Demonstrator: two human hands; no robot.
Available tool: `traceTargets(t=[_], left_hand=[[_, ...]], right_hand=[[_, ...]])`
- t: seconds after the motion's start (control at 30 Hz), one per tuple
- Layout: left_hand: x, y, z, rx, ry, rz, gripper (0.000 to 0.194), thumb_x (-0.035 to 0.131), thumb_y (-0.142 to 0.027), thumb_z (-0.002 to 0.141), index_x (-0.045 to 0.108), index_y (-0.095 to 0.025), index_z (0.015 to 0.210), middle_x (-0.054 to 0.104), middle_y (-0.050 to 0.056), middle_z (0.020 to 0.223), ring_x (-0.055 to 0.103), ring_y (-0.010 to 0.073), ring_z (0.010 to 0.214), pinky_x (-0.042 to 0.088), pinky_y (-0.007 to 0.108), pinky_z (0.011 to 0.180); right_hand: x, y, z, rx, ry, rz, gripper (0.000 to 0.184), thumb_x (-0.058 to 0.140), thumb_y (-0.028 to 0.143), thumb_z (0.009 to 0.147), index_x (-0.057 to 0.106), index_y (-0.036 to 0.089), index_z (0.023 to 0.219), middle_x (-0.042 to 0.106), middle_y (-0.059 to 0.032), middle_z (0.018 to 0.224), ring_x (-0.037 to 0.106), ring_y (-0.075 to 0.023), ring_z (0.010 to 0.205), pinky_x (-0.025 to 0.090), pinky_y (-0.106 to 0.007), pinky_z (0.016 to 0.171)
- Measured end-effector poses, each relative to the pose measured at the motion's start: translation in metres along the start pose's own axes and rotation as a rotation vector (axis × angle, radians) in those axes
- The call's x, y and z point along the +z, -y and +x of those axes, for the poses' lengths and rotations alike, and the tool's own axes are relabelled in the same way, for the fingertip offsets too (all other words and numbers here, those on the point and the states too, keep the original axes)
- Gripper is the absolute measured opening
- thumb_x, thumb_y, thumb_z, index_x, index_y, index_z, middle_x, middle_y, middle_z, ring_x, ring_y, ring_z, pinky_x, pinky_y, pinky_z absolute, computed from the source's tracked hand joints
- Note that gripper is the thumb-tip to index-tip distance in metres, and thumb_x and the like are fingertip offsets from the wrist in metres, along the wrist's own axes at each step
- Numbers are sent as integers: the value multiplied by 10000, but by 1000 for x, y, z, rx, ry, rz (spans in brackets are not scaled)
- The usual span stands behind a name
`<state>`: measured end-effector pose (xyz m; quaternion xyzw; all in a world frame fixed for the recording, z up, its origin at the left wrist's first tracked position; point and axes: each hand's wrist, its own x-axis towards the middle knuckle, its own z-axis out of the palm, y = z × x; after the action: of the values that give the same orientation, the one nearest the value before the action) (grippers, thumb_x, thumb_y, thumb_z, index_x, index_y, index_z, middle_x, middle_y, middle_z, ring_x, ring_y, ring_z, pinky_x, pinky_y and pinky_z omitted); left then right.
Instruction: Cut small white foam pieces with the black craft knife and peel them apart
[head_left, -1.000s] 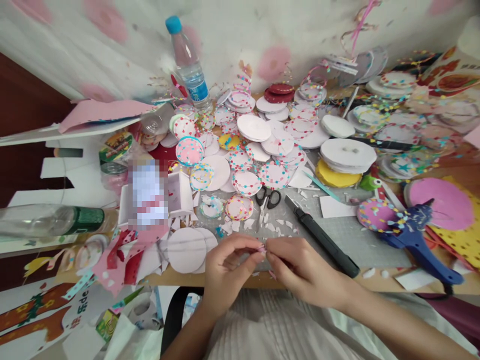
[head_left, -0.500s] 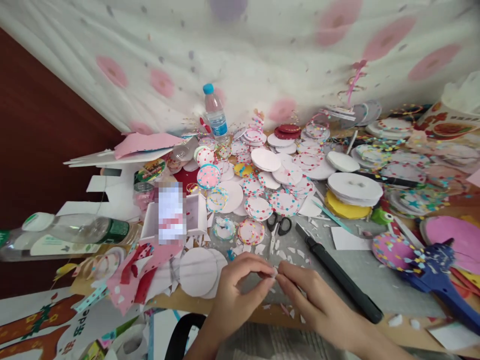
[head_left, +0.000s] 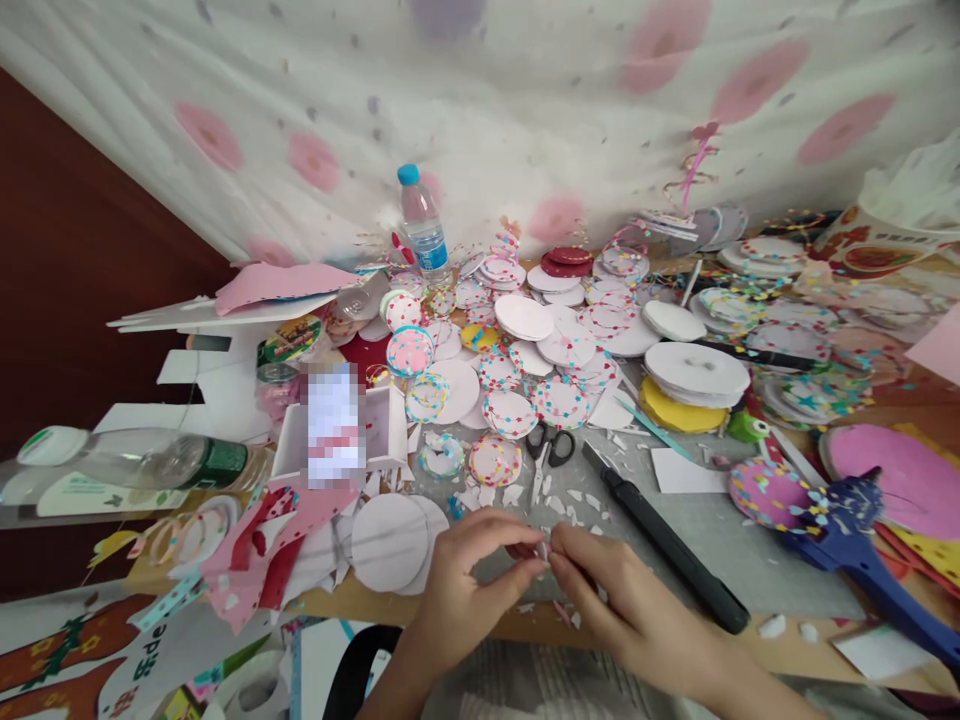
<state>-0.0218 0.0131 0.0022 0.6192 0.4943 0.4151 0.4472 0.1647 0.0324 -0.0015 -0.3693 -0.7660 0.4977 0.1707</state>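
My left hand (head_left: 471, 578) and my right hand (head_left: 611, 585) meet fingertip to fingertip over the table's front edge. Pinched between them is a small white scrap (head_left: 544, 549), mostly covered by the fingers; its kind is too small to tell. Just beyond the hands lie black-handled scissors (head_left: 551, 452) among white paper scraps (head_left: 574, 500). To the right rests a black utility knife (head_left: 667, 535), its blade end pointing away. Two white discs (head_left: 390, 542) overlap left of my left hand.
White discs (head_left: 525, 318) and rings edged with coloured bits (head_left: 495, 460) cover the table's middle. A water bottle (head_left: 424, 225) stands at the back. A blue glue gun (head_left: 847, 540) lies right, a phone (head_left: 334, 425) leans on a white box at left, near lying bottles (head_left: 150, 455).
The whole view has shifted slightly, so things sit a little further left. Both hands stay together, with the fingertips turned a little and more of the white scrap showing.
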Motion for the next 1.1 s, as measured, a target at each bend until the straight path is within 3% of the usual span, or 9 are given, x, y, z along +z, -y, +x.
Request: traceTargets(t=[0.37, 0.63, 0.87, 1.1], left_hand=[[13, 10, -4, -134, -65, -91, 64, 717, -200, 806, 707, -165, 858, 677, 42, 820, 646, 147, 747, 536, 248, 729], [22, 11, -8, -273, -120, -153, 53, 693, -227, 823, 690, -185, 855, 713, 15, 815, 673, 132, 764, 544, 195, 711], [23, 5, -9, -250, -205, -179, 95, 699, -175, 805, 742, -211, 881, 762, 17, 891, 716, 134, 831, 573, 182, 775], [26, 4, -8, -292, -253, -238, 85, 719, -167, 773, 759, -199, 841, 776, 27, 873, 735, 142, 811, 592, 182, 759]], right_hand=[[9, -11, 3, -108, -96, -242, 192, 349, 96, 891, 314, 248, 778, 464, 33, 645, 471, -141, 533, 310, -261, 516], [5, -9, 6, -218, -193, -397, 180, 368, 74, 860, 414, 222, 769, 482, 24, 627, 479, -140, 526, 325, -260, 510], [-1, -7, 11, -268, -223, -614, 218, 375, 98, 872, 494, 201, 721, 526, -4, 615, 500, -162, 535, 325, -289, 526], [-1, -10, 13, -266, -154, -471, 186, 375, 87, 822, 456, 212, 711, 498, 22, 581, 462, -136, 488, 295, -271, 491]])
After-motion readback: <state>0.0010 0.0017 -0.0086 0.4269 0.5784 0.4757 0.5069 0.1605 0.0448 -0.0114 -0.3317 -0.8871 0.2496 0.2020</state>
